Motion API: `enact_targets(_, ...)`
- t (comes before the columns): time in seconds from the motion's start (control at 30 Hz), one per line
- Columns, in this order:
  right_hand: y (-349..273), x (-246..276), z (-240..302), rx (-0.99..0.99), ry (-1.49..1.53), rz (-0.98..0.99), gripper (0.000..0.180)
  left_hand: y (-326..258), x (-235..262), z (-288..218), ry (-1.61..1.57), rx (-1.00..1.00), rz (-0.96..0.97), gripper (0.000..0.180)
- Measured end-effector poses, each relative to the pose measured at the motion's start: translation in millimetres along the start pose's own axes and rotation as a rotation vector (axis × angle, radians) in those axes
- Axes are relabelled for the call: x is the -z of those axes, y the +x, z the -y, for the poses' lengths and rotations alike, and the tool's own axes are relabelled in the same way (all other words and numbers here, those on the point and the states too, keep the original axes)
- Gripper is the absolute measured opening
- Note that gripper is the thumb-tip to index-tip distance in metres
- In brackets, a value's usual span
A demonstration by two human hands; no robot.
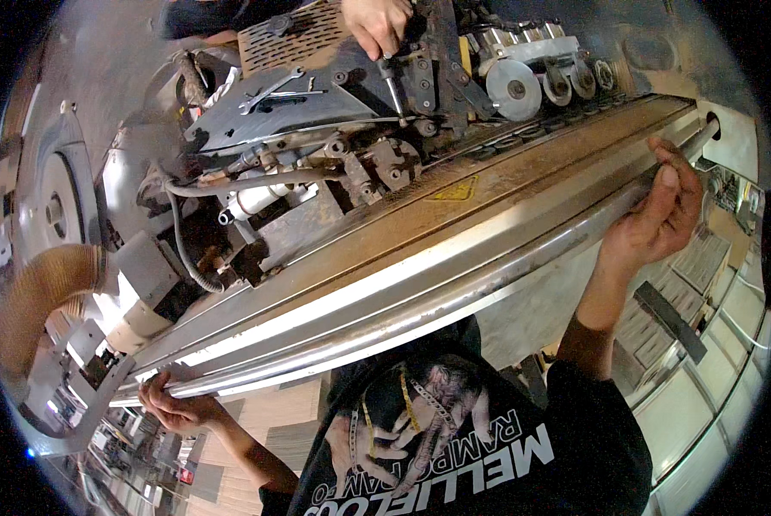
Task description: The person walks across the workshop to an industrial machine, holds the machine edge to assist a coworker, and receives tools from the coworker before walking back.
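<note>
A long round metal bar [454,314] runs slantwise along the front of a machine, from low on the left up to the far right. Close to the bar's left end, my left hand [179,411] has its fingers curled over it. My right hand [656,215] grips the same bar near its right end, with thumb and fingers bent around it. Beyond the machine's front, another person's hand [377,21] holds a tool with a dark handle and a metal shaft [392,90], its tip against the mechanism.
Wrenches [274,93] lie on a metal plate behind the mechanism. A dusty brown machine bed [489,185] stretches behind the bar. At left are a ribbed hose [50,292] and a round wheel [59,206]. Metal rollers [516,89] stand at the back right. Stacked boards [691,258] lie at right.
</note>
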State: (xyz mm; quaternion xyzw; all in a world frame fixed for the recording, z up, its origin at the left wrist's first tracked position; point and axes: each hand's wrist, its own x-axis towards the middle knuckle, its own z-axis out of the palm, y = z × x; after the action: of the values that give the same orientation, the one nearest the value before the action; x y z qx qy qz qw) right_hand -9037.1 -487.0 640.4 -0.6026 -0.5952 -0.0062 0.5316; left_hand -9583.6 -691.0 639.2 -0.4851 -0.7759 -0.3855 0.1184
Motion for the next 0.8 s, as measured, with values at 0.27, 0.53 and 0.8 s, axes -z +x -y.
enact_targets(0.27, -4, -1, 4, -0.002, 0.065, 0.073, 0.018, 1, -10, -10, -0.047, -0.023, -0.017, 0.049)
enact_targets(0.53, -5, -6, 12, -0.038, -0.032, 0.126, 0.025, -2, -4, 1, -0.007, -0.027, 0.028, 0.047)
enact_targets(0.8, -3, -12, 11, -0.104, 0.116, 0.107, 0.017, 4, 4, 1, 0.059, -0.137, 0.122, 0.05)
